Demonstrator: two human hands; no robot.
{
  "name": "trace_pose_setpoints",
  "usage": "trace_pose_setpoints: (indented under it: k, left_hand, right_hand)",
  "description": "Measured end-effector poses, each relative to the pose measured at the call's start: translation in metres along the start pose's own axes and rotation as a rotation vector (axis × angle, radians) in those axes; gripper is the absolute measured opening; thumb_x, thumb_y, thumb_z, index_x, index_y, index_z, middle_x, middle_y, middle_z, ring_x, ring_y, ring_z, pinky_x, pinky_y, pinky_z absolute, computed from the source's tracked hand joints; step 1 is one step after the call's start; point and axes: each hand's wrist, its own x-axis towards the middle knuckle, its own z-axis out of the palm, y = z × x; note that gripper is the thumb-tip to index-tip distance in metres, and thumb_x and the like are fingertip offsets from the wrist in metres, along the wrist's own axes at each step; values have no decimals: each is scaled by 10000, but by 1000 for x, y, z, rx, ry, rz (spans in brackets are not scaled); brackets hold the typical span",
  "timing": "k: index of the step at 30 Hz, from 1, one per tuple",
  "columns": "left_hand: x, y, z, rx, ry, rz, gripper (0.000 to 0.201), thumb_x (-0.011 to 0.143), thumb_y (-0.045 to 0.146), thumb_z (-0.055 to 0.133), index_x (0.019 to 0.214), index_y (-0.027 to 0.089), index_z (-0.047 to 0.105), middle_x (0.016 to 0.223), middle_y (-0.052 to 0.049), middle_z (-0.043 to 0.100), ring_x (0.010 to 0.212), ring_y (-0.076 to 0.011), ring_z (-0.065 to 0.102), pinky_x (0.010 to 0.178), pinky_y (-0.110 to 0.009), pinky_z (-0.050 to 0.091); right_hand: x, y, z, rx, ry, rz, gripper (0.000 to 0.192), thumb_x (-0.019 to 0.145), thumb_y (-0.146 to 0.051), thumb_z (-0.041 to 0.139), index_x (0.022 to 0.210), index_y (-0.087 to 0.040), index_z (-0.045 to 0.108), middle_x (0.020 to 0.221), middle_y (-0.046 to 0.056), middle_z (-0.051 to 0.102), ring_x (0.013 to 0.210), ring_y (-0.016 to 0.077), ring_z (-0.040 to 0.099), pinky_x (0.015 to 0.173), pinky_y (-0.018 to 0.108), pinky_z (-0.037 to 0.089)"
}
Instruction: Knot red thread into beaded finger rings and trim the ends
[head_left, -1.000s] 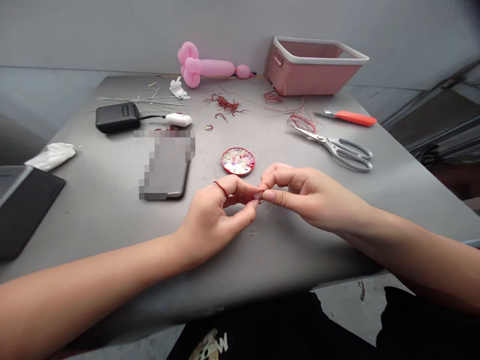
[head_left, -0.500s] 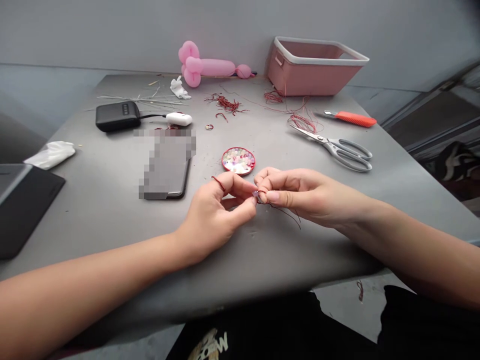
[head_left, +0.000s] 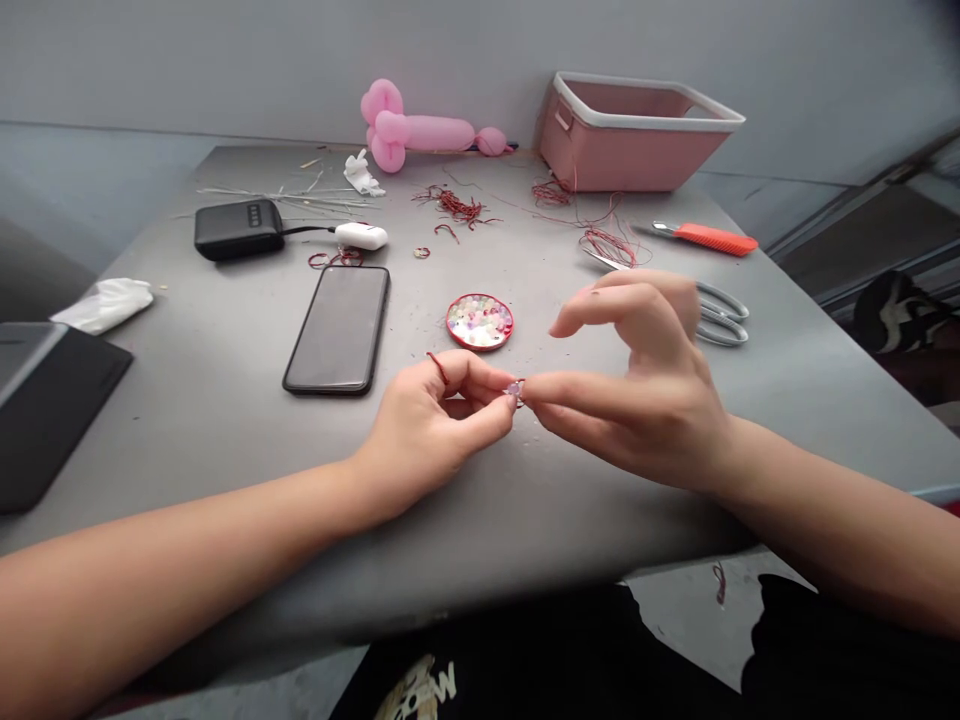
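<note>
Since the earlier frame your right hand (head_left: 645, 390) has opened up: its upper fingers (head_left: 600, 300) now lift and spread over the scissors, where before they curled in tight, while thumb and one lower finger reach left to the bead. Your left hand (head_left: 435, 425) has hardly shifted.

Largest first, the grey desk (head_left: 187, 400) carries everything. At its far right edge sits a pink basket (head_left: 637, 135), with a pink balloon figure (head_left: 420, 130) to its left. A dark flat case (head_left: 52, 400) lies at the near left edge. Your phone (head_left: 337, 328) lies face up left of centre, and a black power bank (head_left: 238, 228) rests beyond it. The scissors (head_left: 720, 312) lie right of centre, partly hidden behind your right hand, and an orange-handled tool (head_left: 709, 238) lies farther right. A round red dish of beads (head_left: 479, 321) sits just beyond your hands.

Your left thumb and forefinger are pressed together on a small pale bead (head_left: 514, 388), held just above the desk between both hands. Red thread (head_left: 437, 366) loops over your left forefinger. Your right fingertips meet the bead from the right, pinching at it.
</note>
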Motion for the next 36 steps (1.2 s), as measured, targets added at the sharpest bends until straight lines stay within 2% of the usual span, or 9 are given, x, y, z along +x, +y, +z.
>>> trace_pose_setpoints:
  k: [6, 12, 14, 17, 19, 22, 26, 32, 36]
  left_hand:
    - [-1, 1, 0, 33, -10, -20, 107, 792, 250, 710, 852, 164, 683, 768, -18, 683, 697, -125, 631, 636, -223, 516]
    - [2, 3, 2, 19, 24, -55, 84, 736, 168, 711, 790, 167, 648, 711, 13, 650, 633, -95, 592, 585, -196, 479]
    - [4, 3, 1, 17, 70, -56, 98, 721, 163, 719, 786, 165, 646, 703, 15, 644, 621, -93, 583, 574, -197, 469]
    - [5, 3, 0, -16, 90, -55, 108, 727, 180, 726, 801, 163, 648, 729, 6, 656, 653, -101, 601, 605, -204, 485]
    - [4, 4, 0, -30, 79, -39, 118, 745, 191, 724, 836, 165, 654, 747, 5, 658, 678, -101, 606, 634, -205, 494]
    - [2, 3, -1, -12, 41, -3, 147, 779, 199, 700, 921, 175, 669, 736, 14, 637, 674, -103, 594, 634, -210, 494]
    - [2, 2, 0, 1, 9, 24, 137, 796, 210, 683, 930, 176, 680, 755, 4, 629, 704, -119, 601, 650, -229, 499]
    - [2, 3, 2, -50, 14, 19, 141, 786, 220, 714, 906, 165, 663, 785, -4, 644, 735, -114, 607, 695, -228, 513]
    - [0, 3, 2, -87, -1, -4, 161, 782, 233, 733, 905, 151, 670, 822, -18, 673, 748, -109, 617, 705, -221, 515]
  right_hand:
    - [-3, 7, 6, -14, 25, -37, 189, 841, -242, 640, 758, -402, 697, 980, 28, 595, 1033, 252, 511, 884, 467, 413]
    - [0, -3, 7, 293, 30, 99, 251, 948, -344, 470, 772, -312, 645, 953, 60, 552, 1001, 243, 525, 898, 466, 456]
    - [2, -4, 2, 317, 65, 141, 271, 965, -369, 430, 779, -288, 610, 909, 69, 557, 959, 242, 541, 894, 475, 470]
    - [4, -1, -1, 286, 105, 105, 188, 941, -332, 484, 795, -282, 591, 856, 63, 579, 900, 236, 562, 847, 456, 484]
    - [4, 3, 0, 294, 61, 39, 86, 902, -281, 556, 848, -299, 621, 881, 51, 615, 907, 229, 579, 839, 434, 489]
    - [5, 6, 4, 267, -18, -10, 154, 865, -196, 595, 870, -332, 667, 922, 32, 658, 960, 220, 594, 854, 407, 491]
    - [8, 6, 5, 282, -64, 86, 176, 878, -214, 568, 775, -313, 670, 829, 28, 666, 914, 215, 615, 832, 404, 498]
    - [8, 3, 4, 423, -61, 256, 82, 872, -234, 618, 798, -256, 645, 843, 54, 666, 856, 206, 624, 798, 390, 512]
    - [7, 5, 5, 549, -186, 334, 126, 916, -271, 576, 804, -238, 624, 912, 53, 663, 931, 198, 620, 857, 383, 494]
